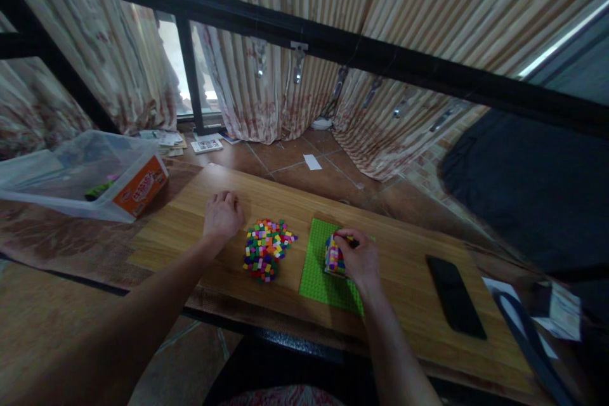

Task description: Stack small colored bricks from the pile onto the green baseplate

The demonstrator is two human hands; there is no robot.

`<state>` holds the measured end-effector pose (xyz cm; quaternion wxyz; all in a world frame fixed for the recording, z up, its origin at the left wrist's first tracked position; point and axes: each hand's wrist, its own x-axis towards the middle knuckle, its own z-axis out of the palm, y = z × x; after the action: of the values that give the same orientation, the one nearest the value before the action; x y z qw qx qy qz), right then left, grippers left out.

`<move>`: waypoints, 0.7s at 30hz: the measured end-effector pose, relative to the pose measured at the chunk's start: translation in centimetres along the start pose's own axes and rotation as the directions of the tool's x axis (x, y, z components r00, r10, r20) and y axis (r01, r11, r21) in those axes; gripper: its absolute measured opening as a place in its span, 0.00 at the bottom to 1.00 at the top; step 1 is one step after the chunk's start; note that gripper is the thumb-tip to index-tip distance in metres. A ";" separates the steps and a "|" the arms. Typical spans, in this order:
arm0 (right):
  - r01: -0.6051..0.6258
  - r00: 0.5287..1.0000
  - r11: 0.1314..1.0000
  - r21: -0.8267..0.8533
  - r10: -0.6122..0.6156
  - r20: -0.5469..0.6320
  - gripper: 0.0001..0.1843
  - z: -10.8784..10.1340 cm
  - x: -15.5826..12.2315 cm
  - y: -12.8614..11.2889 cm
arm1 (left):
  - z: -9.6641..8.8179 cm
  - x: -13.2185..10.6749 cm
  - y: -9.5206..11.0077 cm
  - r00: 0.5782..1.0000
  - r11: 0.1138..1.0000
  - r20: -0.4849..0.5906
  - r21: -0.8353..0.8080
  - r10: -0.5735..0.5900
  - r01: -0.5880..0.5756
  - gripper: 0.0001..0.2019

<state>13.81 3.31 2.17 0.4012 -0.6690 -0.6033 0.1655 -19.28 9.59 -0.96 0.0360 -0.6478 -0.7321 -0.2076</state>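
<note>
Many bricks [267, 246] loose, one block [333, 260] built on green baseplate [314, 282]. Right hand [362, 259] touches block, left hand [223, 214] rests; grips unclear.

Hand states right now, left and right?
Left hand: on wooden board; open or closed unclear, nothing visibly held.
Right hand: fingertips at toy-brick build; grip unclear.

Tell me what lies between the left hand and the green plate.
In the head view, a pile of small colorful bricks lies between the left hand and the green plate, on the wooden board.

One green baseplate [314, 271], one brick pile [269, 247]
</note>
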 end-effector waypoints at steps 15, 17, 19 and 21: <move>-0.137 0.989 0.987 0.082 0.131 0.070 0.14 0.1 0.6 -0.2 | 0.0 0.0 0.1 1.000 1.000 -0.002 -0.010 -0.005 0.005 0.14; -0.131 0.989 0.988 0.080 0.125 0.075 0.13 0.2 0.6 -0.3 | -0.1 0.0 0.1 1.000 1.000 -0.005 -0.006 -0.001 0.001 0.14; -0.106 0.992 0.991 0.083 0.099 0.079 0.13 0.2 0.5 -0.3 | -0.2 0.0 0.1 1.000 1.000 -0.008 -0.003 0.003 -0.003 0.14; -0.061 0.997 0.994 0.092 0.056 0.060 0.14 0.0 0.2 -0.3 | -0.3 0.0 0.1 1.000 1.000 -0.011 0.002 0.006 -0.006 0.14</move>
<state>13.67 3.53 2.41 0.4096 -0.6620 -0.5862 0.2243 -19.28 9.44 -0.65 0.0411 -0.6489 -0.7301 -0.2104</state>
